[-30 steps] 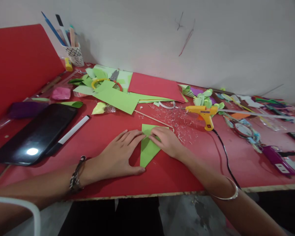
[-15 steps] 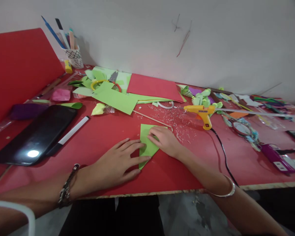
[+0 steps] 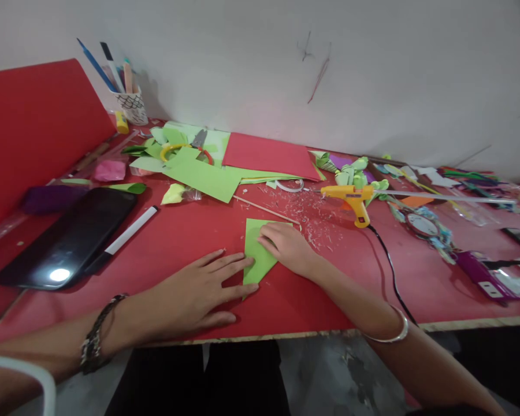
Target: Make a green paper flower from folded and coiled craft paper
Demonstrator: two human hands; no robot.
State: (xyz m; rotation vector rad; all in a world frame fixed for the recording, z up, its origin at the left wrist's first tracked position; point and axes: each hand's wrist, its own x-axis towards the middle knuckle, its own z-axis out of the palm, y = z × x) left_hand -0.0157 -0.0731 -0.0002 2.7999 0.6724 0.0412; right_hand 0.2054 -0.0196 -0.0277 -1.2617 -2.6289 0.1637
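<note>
A folded piece of green paper (image 3: 252, 238) lies on the red tabletop in front of me, its lower end narrowing to a point. My left hand (image 3: 199, 289) rests flat with fingers spread; two fingertips touch the paper's left side, and the thumb lies on the table. On the paper's right side, my right hand (image 3: 288, 245) has its fingers curled and pressed together on the sheet. The fingertips and part of the paper beneath that hand are hidden.
A yellow glue gun (image 3: 353, 202) with a black cord lies to the right. A thin stick (image 3: 266, 209) lies behind the paper. At left are a black phone (image 3: 69, 237) and a marker (image 3: 130, 231). Scissors (image 3: 199, 138) lie on green sheets at the back.
My left hand has slid slightly left, so its fingers cover less of the paper. My right hand stays curled on the sheet, almost unmoved. The whole view has shifted a little.
</note>
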